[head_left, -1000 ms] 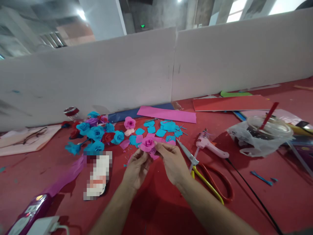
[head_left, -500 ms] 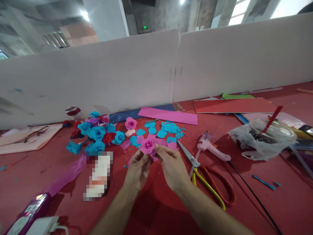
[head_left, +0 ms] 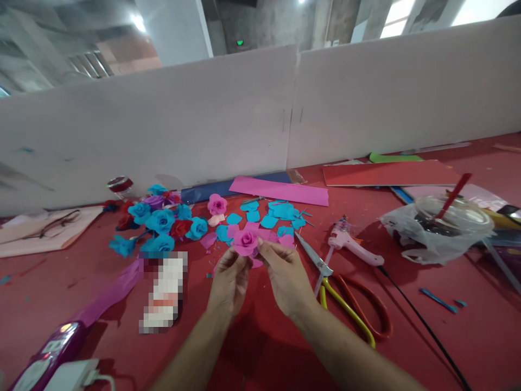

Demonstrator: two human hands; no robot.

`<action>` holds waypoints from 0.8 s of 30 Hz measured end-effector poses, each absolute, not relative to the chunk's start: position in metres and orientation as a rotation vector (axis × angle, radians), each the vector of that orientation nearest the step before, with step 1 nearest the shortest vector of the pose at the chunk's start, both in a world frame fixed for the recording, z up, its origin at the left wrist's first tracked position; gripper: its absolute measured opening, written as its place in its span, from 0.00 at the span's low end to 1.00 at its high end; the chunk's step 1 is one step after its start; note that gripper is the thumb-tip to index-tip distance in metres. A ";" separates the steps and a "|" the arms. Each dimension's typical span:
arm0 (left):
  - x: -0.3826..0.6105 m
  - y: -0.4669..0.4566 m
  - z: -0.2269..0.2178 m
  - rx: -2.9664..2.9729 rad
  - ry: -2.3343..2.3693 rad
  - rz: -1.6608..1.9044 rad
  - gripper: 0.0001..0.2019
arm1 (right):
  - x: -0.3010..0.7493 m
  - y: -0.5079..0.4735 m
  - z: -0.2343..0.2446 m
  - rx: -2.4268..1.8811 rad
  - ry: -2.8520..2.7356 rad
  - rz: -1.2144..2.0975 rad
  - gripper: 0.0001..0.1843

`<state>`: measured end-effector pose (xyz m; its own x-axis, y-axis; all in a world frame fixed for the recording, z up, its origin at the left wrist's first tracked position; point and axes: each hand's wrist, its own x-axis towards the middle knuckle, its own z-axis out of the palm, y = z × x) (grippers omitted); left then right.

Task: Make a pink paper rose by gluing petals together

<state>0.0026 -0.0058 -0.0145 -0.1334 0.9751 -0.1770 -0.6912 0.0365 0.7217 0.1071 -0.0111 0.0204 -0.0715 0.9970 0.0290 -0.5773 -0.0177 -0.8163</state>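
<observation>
Between both hands is a pink paper rose [head_left: 246, 242], its open petals facing up toward me. My left hand [head_left: 231, 278] pinches its left underside, fingers closed. From the right, my right hand [head_left: 285, 276] grips the rose's edge between thumb and fingers. Behind the rose lie loose blue petals [head_left: 280, 213] and pink petals [head_left: 209, 240]. A second pink paper rose [head_left: 217, 205] sits just beyond, to the left. Close to my right hand rest scissors [head_left: 325, 274] with red and yellow handles, and a pink glue gun [head_left: 356, 247].
A heap of blue, red and purple paper flowers [head_left: 160, 220] lies at left. Pink paper [head_left: 280, 191] lies along the white partition [head_left: 183, 125]. At right, a lidded cup [head_left: 456, 214] stands in a plastic bag. A purple device [head_left: 55, 353] and glasses [head_left: 52, 225] are at left.
The rose has tipped very slightly in my fingers. Both hands keep their hold in almost the same place, and the view has shifted a little.
</observation>
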 end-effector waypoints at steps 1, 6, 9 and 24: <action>0.002 -0.006 -0.015 0.463 0.811 1.525 0.10 | 0.107 -0.011 0.021 -0.696 -0.790 1.492 0.10; 0.001 -0.005 -0.016 0.447 0.804 1.542 0.10 | 0.106 -0.011 0.025 -0.666 -0.705 1.518 0.09; 0.000 -0.004 -0.015 0.435 0.809 1.535 0.09 | 0.107 -0.010 0.027 -0.632 -0.621 1.555 0.07; -0.005 -0.005 -0.014 0.438 0.698 1.423 0.06 | 0.117 0.001 0.021 -0.807 -0.891 1.602 0.05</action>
